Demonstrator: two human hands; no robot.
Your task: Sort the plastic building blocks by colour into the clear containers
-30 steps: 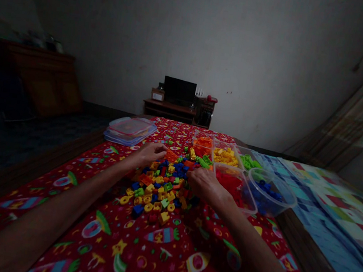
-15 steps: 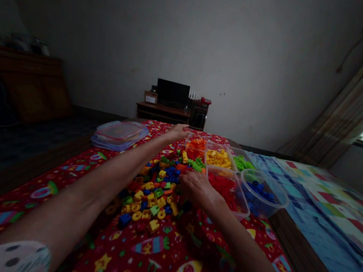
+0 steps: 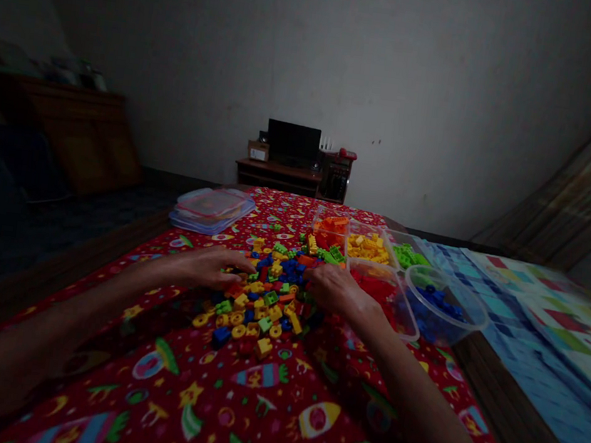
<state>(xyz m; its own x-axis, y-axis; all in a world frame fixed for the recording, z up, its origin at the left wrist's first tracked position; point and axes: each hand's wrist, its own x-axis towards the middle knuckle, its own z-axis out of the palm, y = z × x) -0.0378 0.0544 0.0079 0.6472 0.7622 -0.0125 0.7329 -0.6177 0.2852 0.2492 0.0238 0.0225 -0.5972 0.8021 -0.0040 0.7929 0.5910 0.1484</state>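
A loose pile of mixed toy building bricks [image 3: 263, 311] in yellow, blue, green, red and orange lies on the red patterned cloth [image 3: 229, 414]. My left hand [image 3: 217, 267] reaches over the pile's left edge, thumb and fingers apart, with nothing visible between them. At the pile's right side, my right hand [image 3: 334, 289] has its fingers curled down among blue bricks; the fingertips are hidden, so what they hold does not show. Just right of that hand stands a clear container of red bricks [image 3: 380, 289].
Behind it sit containers of orange bricks [image 3: 331, 229], yellow bricks [image 3: 368, 247] and green bricks [image 3: 408, 256]. A round clear tub [image 3: 469, 322] holds blue bricks. Stacked lids [image 3: 212, 210] lie at the far left. A bed with a blue sheet [image 3: 529, 379] adjoins the right side.
My left hand has come back from the far side near the orange container to the pile's left edge. My right hand stays at the pile's right side. The view has shifted slightly.
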